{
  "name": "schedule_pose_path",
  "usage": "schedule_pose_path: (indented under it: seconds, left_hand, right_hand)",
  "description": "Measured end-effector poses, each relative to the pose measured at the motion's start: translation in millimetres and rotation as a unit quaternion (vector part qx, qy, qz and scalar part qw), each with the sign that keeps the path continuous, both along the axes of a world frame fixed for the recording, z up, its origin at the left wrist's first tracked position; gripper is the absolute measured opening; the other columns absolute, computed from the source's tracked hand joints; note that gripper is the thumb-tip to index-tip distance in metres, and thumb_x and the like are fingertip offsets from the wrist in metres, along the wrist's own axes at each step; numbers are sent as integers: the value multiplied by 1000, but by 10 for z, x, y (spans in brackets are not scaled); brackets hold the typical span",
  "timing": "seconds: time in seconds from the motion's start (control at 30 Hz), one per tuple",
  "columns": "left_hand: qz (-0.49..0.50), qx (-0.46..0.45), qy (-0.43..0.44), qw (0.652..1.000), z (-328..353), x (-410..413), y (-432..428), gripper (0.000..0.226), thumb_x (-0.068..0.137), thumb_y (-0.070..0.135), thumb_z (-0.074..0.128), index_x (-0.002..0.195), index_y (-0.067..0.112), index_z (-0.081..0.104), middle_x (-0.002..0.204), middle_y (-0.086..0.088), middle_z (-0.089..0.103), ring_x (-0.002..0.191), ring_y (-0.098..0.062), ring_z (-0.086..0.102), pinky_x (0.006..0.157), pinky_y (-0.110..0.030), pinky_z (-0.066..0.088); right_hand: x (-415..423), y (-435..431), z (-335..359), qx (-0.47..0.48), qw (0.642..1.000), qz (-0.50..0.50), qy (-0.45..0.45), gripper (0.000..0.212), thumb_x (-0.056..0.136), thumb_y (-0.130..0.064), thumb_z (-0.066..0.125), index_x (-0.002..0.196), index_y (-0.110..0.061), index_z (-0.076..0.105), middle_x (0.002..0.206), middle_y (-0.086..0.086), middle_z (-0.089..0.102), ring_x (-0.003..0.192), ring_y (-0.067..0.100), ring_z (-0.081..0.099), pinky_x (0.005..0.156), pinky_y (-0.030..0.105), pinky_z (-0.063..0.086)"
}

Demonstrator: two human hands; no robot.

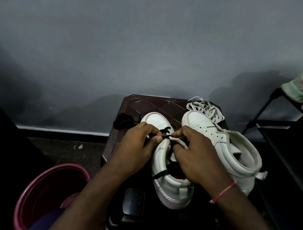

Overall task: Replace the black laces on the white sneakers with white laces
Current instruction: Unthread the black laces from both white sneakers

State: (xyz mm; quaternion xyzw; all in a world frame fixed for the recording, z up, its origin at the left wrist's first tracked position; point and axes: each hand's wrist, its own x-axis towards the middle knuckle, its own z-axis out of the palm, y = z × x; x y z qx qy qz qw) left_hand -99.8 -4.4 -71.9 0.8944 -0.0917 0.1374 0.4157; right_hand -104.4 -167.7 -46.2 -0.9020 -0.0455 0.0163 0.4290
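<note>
Pinching the black lace [165, 130]: left hand [140, 145] and right hand [196, 155], over one white sneaker [156, 120].
Pink bucket [65, 167], inside too dark to tell; brown stool [146, 104] before a grey wall [140, 42].

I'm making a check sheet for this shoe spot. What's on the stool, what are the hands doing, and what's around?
Surface: dark brown stool, holding both sneakers.
Job's things: left sneaker has a black lace in it; right sneaker shows bare eyelets; white laces piled behind it.
Clutter: black bundle at the stool's back left, perhaps a removed lace.
Grippers: left hand and right hand both pinch the black lace.
Cables: nothing seen.
Surroundings: pink bucket on the left; black rack with green cloth on the right; grey wall.
</note>
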Motion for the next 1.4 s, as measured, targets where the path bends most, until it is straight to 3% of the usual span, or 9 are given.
schedule_pose_path:
  seconds: [0.13,0.33,0.43,0.57,0.73,0.9,1.0,1.23,1.4]
  left_hand:
    - [125,-29,-47,991,-78,60,-30,3,89,16,65,86,17,64,88,6,60,78,-4,54,68,-13,38]
    - [151,-25,-68,986,5,68,21,13,83,29,69,95,30,62,99,10,49,88,-12,59,77,-41,55]
    - [124,-38,-49,990,138,-32,-26,14,79,40,62,85,29,69,90,8,54,85,-10,59,73,-37,52]
    - [43,-58,35,997,261,-213,-76,17,70,40,62,83,29,66,83,10,53,73,0,53,60,-11,38]
    - [31,-8,126,992,195,-247,-38,29,60,43,60,86,32,56,71,8,63,57,-2,56,53,-20,40]
    - [-1,-5,125,992,195,-260,5,25,61,38,62,84,32,54,72,8,63,61,-3,57,57,-29,47]
    - [-1,-19,138,990,218,-246,25,24,60,35,61,82,32,54,71,7,63,58,-5,57,57,-35,50]
    - [-22,-18,79,997,206,-262,-29,34,76,16,69,101,35,57,70,25,58,59,3,55,53,-9,36]
    - [-25,46,10,999,189,-217,-14,28,74,31,62,100,30,73,76,12,51,70,-2,54,61,-18,40]
  right_hand:
    - [3,-31,-26,-2,1000,10,-5,21,75,-32,59,96,-30,65,96,-10,66,84,6,62,78,32,53]
    - [29,-128,2,66,996,46,36,22,78,-46,72,86,-26,70,82,-3,71,75,10,66,72,29,54]
    - [35,-116,30,98,991,79,49,31,81,-53,65,83,-23,72,78,-1,73,76,16,69,76,39,55]
    - [58,-125,12,123,987,84,57,36,93,-46,56,80,-16,71,68,4,70,60,12,63,60,33,49]
    - [107,-101,3,148,985,76,48,11,86,-17,71,76,-15,75,70,1,73,64,8,66,63,27,51]
    - [190,-5,17,90,993,65,48,12,79,-18,66,69,-12,66,62,-1,66,58,10,56,60,31,49]
    - [219,81,-31,224,970,3,92,17,84,-16,60,68,-14,64,59,1,58,56,15,49,58,32,42]
    - [165,-96,0,210,971,51,105,19,89,-27,68,78,-12,67,60,5,62,52,13,52,46,25,42]
    - [178,-99,-71,177,978,96,57,14,87,-16,70,74,-11,69,72,13,70,63,13,59,64,33,48]
